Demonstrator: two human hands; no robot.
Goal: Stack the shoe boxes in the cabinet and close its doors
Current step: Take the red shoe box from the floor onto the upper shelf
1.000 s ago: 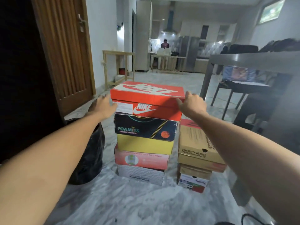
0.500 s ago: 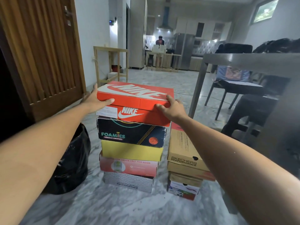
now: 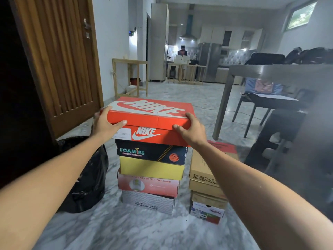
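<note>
An orange Nike shoe box tops a stack on the marble floor. Under it lie a black Foamies box, a yellow box, a pink box and a grey patterned box. My left hand grips the Nike box's left end. My right hand grips its right front corner. A second, lower stack stands to the right: a brown Skechers box over a white box. No cabinet is visible.
A black plastic bag sits left of the stack, below a wooden door. A grey table with chairs stands at the right. A wooden frame is behind; a person stands far off in the kitchen.
Both hands went from reaching at the Nike box's far corners to clasping its near ends. The view drew closer to the stack.
</note>
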